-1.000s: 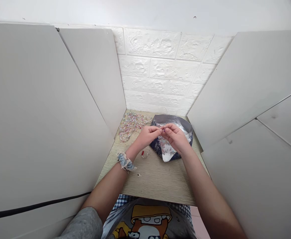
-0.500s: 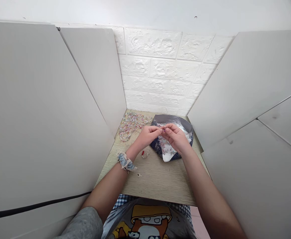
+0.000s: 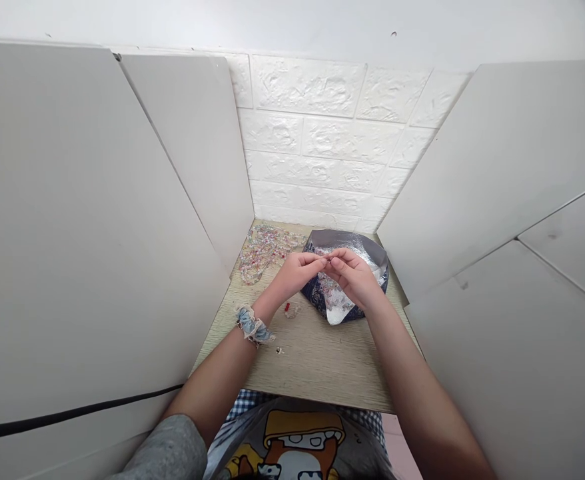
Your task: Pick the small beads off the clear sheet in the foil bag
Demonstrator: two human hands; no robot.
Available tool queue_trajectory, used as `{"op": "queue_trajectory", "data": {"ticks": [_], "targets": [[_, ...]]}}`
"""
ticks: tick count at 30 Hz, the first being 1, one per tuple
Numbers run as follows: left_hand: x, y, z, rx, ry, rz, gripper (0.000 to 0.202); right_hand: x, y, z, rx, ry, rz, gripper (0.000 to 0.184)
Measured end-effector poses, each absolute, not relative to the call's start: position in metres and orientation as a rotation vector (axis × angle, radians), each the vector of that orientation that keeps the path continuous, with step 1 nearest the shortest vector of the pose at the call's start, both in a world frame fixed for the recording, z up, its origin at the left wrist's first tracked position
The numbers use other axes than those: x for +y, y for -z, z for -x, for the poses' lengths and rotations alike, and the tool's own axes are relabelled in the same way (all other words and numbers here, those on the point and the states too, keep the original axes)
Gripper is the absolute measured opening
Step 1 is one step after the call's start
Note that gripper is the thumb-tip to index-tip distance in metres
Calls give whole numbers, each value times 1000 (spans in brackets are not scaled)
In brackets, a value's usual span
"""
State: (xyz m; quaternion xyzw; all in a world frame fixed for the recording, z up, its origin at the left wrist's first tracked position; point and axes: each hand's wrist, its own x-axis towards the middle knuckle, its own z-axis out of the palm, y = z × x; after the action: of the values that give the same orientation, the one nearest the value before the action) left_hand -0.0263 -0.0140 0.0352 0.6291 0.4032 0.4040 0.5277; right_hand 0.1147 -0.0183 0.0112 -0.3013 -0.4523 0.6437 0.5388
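My left hand (image 3: 300, 272) and my right hand (image 3: 355, 275) meet fingertip to fingertip above an open bag (image 3: 375, 252) with a silvery lining. Both are closed in a pinch; whatever lies between the fingers is too small and too covered to name. Loose beads (image 3: 330, 293) in pale and pink tones show inside the bag, on a white inner part. Left of the bag, strings of coloured beads (image 3: 267, 250) lie in a heap. A short beaded loop with red beads (image 3: 291, 310) rests on the table below my left wrist.
The wooden table (image 3: 322, 367) is narrow, hemmed in by a white panel (image 3: 192, 133) on the left and another panel (image 3: 472, 173) on the right. A white brick-pattern wall (image 3: 317, 140) closes the back. One small pale and dark piece (image 3: 279, 351) lies near the front.
Hardly anything differs. Both hands stay over the bag, with only a slight shift at the fingertips; a dark purple speck seen between them before is now mostly covered.
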Motion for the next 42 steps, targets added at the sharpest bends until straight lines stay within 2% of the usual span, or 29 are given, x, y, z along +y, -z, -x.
{"op": "queue_trajectory", "data": {"ticks": [21,42], "targets": [[-14,-35,27,990,-959,-1543,25,-20,-13,-114,-1057,-1541,742,7],[-13,-33,27,995,-959,-1565,27,-20,-13,-113,-1045,-1532,768,14]]}}
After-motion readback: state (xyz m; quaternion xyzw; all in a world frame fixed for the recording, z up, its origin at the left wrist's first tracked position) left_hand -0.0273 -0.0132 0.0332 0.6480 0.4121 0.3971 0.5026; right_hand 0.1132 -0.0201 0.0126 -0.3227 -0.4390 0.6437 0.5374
